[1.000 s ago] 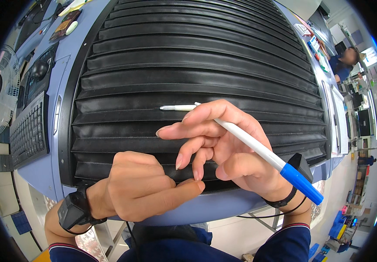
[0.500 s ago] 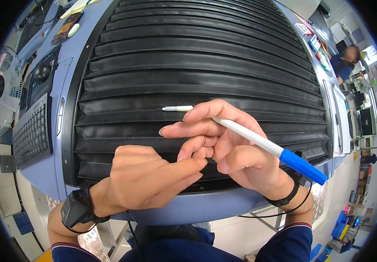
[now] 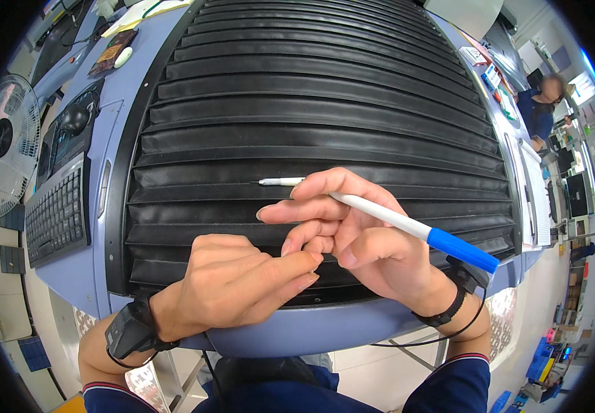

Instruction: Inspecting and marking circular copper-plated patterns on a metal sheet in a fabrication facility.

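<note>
A white pen with a blue cap [image 3: 462, 249] lies across my right hand [image 3: 373, 241], held between the fingers and the thumb side, its cap pointing toward my right wrist. Just left of those fingers a slim white stem [image 3: 280, 182] with a thin dark point shows over the black pleated cover [image 3: 311, 131]; whether it belongs to the pen is hidden by my fingers. My left hand [image 3: 232, 282] is closed, thumb and forefinger pinched at the curled lower fingers of my right hand. Whatever sits in that pinch is too small to tell.
On the left of the blue-grey machine top are a keyboard [image 3: 60, 210], a black mouse [image 3: 73, 119] and a white fan [image 3: 12, 138]. Papers [image 3: 535, 193] lie along the right edge. Farther right stands a person [image 3: 537, 113] in dark blue. Cables run from both wrist straps.
The view has shifted slightly. The capped end of the pen sits a little farther left and higher in the picture. Both hands keep nearly the same pose, fingers still meeting.
</note>
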Action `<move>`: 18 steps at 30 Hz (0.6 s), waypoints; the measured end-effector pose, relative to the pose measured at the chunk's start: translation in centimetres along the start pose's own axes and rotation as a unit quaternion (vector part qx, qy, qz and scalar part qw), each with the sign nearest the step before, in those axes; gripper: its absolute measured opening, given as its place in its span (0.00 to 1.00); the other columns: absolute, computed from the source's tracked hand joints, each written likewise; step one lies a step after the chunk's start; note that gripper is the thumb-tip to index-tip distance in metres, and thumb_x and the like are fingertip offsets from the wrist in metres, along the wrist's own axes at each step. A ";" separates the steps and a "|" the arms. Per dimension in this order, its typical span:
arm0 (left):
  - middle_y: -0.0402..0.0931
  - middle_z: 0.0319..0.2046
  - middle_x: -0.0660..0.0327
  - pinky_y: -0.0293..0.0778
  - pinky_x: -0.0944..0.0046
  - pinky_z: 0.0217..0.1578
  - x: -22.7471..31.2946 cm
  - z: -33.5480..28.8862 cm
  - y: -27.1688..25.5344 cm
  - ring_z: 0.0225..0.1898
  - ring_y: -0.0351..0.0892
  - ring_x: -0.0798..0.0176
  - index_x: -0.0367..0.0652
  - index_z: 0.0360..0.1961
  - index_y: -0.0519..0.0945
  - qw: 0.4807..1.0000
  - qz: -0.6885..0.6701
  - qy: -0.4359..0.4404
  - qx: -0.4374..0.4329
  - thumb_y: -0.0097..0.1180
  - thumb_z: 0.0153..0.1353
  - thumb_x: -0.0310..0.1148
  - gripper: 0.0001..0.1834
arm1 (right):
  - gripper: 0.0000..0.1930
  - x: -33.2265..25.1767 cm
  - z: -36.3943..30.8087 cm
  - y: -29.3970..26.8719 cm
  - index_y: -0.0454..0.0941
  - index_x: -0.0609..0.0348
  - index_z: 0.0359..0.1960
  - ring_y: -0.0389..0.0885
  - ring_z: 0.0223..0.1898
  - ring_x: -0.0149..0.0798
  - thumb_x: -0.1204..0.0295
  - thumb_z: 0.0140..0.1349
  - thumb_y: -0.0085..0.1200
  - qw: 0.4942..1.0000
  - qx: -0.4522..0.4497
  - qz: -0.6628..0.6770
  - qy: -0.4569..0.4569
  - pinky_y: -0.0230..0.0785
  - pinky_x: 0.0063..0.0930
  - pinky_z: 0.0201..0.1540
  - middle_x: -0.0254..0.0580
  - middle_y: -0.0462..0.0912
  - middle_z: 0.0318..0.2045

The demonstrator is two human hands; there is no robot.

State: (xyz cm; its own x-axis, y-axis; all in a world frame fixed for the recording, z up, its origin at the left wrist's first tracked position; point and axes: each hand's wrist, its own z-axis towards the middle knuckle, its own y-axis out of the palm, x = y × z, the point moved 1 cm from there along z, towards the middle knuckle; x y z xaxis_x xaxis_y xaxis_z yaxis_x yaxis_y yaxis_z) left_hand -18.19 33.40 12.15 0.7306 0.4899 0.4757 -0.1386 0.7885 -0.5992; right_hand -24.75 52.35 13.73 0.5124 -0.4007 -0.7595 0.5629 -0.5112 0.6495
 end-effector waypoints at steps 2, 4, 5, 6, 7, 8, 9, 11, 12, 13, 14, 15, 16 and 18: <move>0.74 0.15 0.68 0.62 0.69 0.17 0.0 0.1 0.0 0.13 0.71 0.67 0.43 0.35 0.86 1.000 0.002 0.008 0.002 0.71 0.49 0.27 0.11 | 0.35 0.2 0.1 -0.3 0.65 0.71 0.61 0.83 0.48 0.47 0.80 0.44 0.53 1.000 -0.003 0.001 0.004 0.76 0.35 0.53 0.77 0.71 0.58; 0.74 0.15 0.68 0.63 0.69 0.17 0.0 0.1 0.0 0.14 0.71 0.67 0.43 0.35 0.86 1.000 -0.004 0.011 -0.001 0.72 0.49 0.27 0.11 | 0.36 0.2 -0.2 0.0 0.65 0.72 0.61 0.83 0.48 0.49 0.82 0.43 0.51 1.000 0.006 0.003 0.012 0.77 0.36 0.53 0.77 0.71 0.58; 0.74 0.15 0.68 0.63 0.68 0.17 0.0 0.1 0.0 0.14 0.71 0.67 0.43 0.36 0.86 1.000 -0.010 0.011 -0.004 0.72 0.49 0.27 0.11 | 0.36 0.1 -0.2 0.0 0.65 0.72 0.61 0.83 0.48 0.49 0.82 0.43 0.51 1.000 0.006 0.002 0.012 0.77 0.36 0.53 0.77 0.71 0.58; 0.74 0.15 0.68 0.63 0.68 0.17 0.0 0.2 -0.1 0.14 0.71 0.67 0.43 0.36 0.86 1.000 -0.009 0.011 -0.005 0.72 0.49 0.27 0.11 | 0.36 0.1 -0.1 0.0 0.65 0.71 0.61 0.83 0.48 0.49 0.82 0.43 0.50 1.000 0.001 0.005 0.007 0.77 0.37 0.53 0.76 0.71 0.58; 0.74 0.15 0.67 0.63 0.69 0.17 0.1 0.2 -0.3 0.14 0.72 0.67 0.43 0.36 0.86 1.000 -0.005 0.015 -0.011 0.72 0.49 0.27 0.11 | 0.36 0.0 -0.1 0.0 0.65 0.71 0.61 0.83 0.48 0.49 0.83 0.43 0.49 1.000 -0.004 0.007 0.003 0.77 0.37 0.53 0.76 0.71 0.58; 0.74 0.15 0.67 0.63 0.69 0.17 0.2 0.3 -0.4 0.14 0.72 0.67 0.42 0.36 0.86 1.000 -0.002 0.019 -0.018 0.72 0.49 0.27 0.11 | 0.36 0.0 -0.2 0.0 0.65 0.71 0.61 0.83 0.48 0.49 0.83 0.43 0.49 1.000 -0.005 0.007 0.002 0.77 0.37 0.53 0.76 0.71 0.58; 0.74 0.15 0.67 0.63 0.69 0.17 0.1 0.3 -0.3 0.14 0.72 0.67 0.42 0.36 0.86 1.000 0.000 0.019 -0.018 0.72 0.49 0.27 0.11 | 0.36 0.1 -0.2 -0.2 0.65 0.70 0.61 0.83 0.48 0.50 0.83 0.43 0.49 1.000 -0.001 0.015 0.001 0.77 0.38 0.53 0.75 0.72 0.58; 0.74 0.15 0.67 0.65 0.69 0.17 0.2 0.2 -0.2 0.15 0.74 0.67 0.42 0.36 0.86 1.000 -0.013 0.016 0.012 0.71 0.49 0.26 0.12 | 0.36 0.0 -0.1 -0.3 0.65 0.70 0.61 0.83 0.48 0.51 0.83 0.43 0.49 1.000 0.001 0.021 0.000 0.77 0.39 0.53 0.73 0.72 0.58; 0.74 0.15 0.67 0.65 0.69 0.17 0.2 0.2 -0.2 0.15 0.74 0.67 0.42 0.36 0.86 1.000 -0.012 0.015 0.012 0.71 0.49 0.26 0.12 | 0.34 -0.1 -0.1 -0.3 0.66 0.70 0.60 0.83 0.48 0.48 0.84 0.43 0.46 0.999 0.006 0.036 0.003 0.78 0.37 0.52 0.70 0.74 0.58; 0.74 0.15 0.67 0.65 0.69 0.17 0.2 0.2 -0.3 0.15 0.74 0.67 0.42 0.36 0.86 1.000 -0.009 0.017 0.007 0.72 0.49 0.26 0.12 | 0.33 -0.2 -0.1 -0.3 0.67 0.69 0.59 0.83 0.47 0.45 0.84 0.44 0.44 0.999 0.010 0.051 0.005 0.78 0.35 0.52 0.66 0.76 0.57; 0.74 0.14 0.66 0.66 0.69 0.17 0.3 0.3 -0.4 0.15 0.75 0.66 0.41 0.36 0.86 1.000 -0.007 0.019 0.003 0.72 0.49 0.26 0.12 | 0.33 -0.1 -0.2 -0.3 0.67 0.69 0.59 0.83 0.47 0.45 0.84 0.44 0.44 0.999 0.009 0.051 0.006 0.78 0.35 0.52 0.66 0.76 0.57; 0.74 0.14 0.66 0.66 0.69 0.17 0.2 0.3 -0.4 0.15 0.75 0.66 0.41 0.36 0.86 1.000 -0.002 0.020 0.004 0.72 0.49 0.26 0.12 | 0.33 0.0 -0.1 -0.4 0.67 0.69 0.59 0.83 0.47 0.45 0.85 0.43 0.44 0.998 0.009 0.062 0.003 0.79 0.36 0.51 0.66 0.76 0.57; 0.74 0.14 0.66 0.66 0.69 0.17 0.1 0.3 -0.4 0.15 0.75 0.66 0.41 0.36 0.87 1.000 -0.004 0.017 0.006 0.71 0.49 0.26 0.11 | 0.33 0.0 -0.1 -0.5 0.67 0.70 0.59 0.83 0.47 0.46 0.85 0.43 0.43 0.997 0.009 0.073 0.001 0.79 0.37 0.51 0.66 0.76 0.57; 0.74 0.14 0.66 0.66 0.69 0.17 0.1 0.2 -0.4 0.15 0.75 0.66 0.41 0.36 0.87 1.000 0.002 0.014 0.009 0.71 0.49 0.26 0.11 | 0.33 0.0 -0.1 -0.5 0.67 0.69 0.58 0.83 0.47 0.46 0.85 0.43 0.43 0.998 0.005 0.056 -0.004 0.79 0.36 0.51 0.66 0.76 0.57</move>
State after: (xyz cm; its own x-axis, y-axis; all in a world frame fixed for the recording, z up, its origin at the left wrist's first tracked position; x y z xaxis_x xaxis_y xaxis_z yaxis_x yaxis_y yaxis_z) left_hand -18.23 33.21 12.53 0.7490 0.4816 0.4550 -0.1522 0.7935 -0.5893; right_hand -24.97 52.72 13.41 0.5673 -0.4620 -0.6818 0.4952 -0.4702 0.7306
